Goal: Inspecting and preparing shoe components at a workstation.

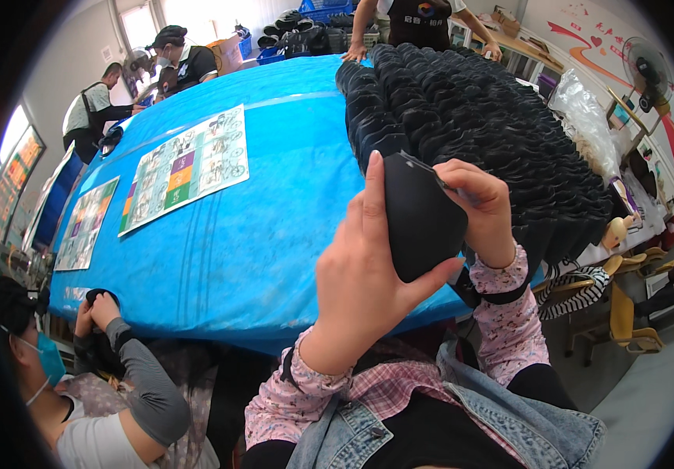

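Observation:
Up in front of my chest I hold a smooth black moulded cup-shaped piece (424,219); its exact kind is not clear. My left hand (360,262) is closed round its left side and lower edge, thumb along the bottom and fingers pointing up. At the upper right edge, the bent fingers of my right hand (484,207) pinch the piece, with the fingertips partly hidden behind it. Just beyond my hands, long nested rows of similar black pieces (477,117) cover the right part of the table.
A blue sheet covers the table (274,227); two printed sheets (184,168) (87,224) lie on it at left. Beside me on the left, a masked co-worker (110,391) holds something dark. Others stand at the far edge. Yellow chairs (626,328) stand at right.

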`<state>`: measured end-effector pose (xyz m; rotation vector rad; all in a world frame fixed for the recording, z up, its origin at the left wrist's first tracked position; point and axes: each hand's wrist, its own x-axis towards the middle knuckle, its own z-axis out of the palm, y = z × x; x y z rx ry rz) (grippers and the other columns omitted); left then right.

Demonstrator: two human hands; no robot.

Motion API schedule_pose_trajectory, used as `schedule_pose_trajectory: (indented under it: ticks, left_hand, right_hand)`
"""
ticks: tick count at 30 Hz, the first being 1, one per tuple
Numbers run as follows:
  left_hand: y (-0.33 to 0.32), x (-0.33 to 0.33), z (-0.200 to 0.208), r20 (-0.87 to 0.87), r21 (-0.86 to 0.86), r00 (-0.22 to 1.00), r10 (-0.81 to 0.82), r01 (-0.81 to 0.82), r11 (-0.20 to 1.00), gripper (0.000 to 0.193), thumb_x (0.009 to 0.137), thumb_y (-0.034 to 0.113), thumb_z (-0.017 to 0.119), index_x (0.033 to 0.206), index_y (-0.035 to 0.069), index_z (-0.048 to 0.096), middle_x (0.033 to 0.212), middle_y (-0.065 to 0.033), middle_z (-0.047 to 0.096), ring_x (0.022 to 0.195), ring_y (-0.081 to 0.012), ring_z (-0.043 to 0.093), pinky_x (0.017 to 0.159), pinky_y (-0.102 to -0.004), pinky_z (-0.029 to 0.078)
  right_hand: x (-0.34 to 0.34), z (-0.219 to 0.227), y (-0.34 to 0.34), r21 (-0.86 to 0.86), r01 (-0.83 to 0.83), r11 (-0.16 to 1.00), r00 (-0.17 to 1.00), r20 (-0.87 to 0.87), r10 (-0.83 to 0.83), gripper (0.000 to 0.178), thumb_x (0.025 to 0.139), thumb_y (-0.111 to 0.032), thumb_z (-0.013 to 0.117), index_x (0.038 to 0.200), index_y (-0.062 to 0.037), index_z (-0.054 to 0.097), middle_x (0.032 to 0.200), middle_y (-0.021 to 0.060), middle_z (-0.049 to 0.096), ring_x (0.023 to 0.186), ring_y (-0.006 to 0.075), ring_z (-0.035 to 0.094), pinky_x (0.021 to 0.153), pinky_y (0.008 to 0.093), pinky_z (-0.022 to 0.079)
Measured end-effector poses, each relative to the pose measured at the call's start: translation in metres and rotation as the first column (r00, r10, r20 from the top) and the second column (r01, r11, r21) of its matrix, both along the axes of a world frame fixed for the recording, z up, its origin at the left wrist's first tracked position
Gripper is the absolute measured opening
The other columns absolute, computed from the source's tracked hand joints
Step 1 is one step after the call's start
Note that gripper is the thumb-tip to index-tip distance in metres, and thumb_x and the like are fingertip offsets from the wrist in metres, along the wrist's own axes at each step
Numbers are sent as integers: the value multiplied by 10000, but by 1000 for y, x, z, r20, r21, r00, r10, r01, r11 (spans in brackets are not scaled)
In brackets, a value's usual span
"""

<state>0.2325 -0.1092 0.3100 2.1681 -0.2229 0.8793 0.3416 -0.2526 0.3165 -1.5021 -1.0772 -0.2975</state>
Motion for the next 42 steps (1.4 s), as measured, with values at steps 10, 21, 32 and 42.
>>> schedule_pose_trajectory:
  ticks: [10, 21, 32, 42]
  left_hand:
    - [18, 3, -78, 139, -555, 947, -290, 317, 769, 918, 698, 113, 770, 1392, 35, 175, 1274, -138, 293, 1146, -250, 423, 918, -373, 448]
    - [49, -47, -156, -42, -657, 998, -56, 15, 753, 710, 733, 154, 765, 1297, 83, 338, 1163, -145, 438, 1072, -235, 493, 872, -362, 459]
    - [93, -54, -146, -323, -442, 945, -55, -99, 891, 340, 870, 182, 551, 1179, 42, 530, 954, -118, 618, 922, -271, 554, 849, -376, 409]
    - [99, -38, -143, -270, -340, 944, -188, 89, 936, 376, 864, 68, 559, 1236, 51, 507, 903, -84, 657, 866, -202, 612, 755, -297, 480]
  right_hand:
    - [-24, 12, 25, -304, 260, 917, 757, 653, 2, 124, 737, -168, 690, 753, -61, 630, 722, 27, 584, 717, 196, 567, 726, 319, 431]
    - [-30, -56, 85, -640, 335, 692, 581, 718, 383, 127, 749, -192, 656, 705, -87, 601, 723, 6, 562, 757, 170, 549, 734, 295, 414]
    - [-24, -83, 110, -775, 372, 510, 576, 624, 528, 152, 793, -265, 610, 750, -125, 650, 773, -2, 616, 836, 171, 595, 758, 316, 425]
    - [-21, -84, 112, -773, 385, 504, 581, 627, 519, 123, 777, -227, 616, 723, -120, 645, 750, 13, 620, 814, 183, 607, 742, 327, 440]
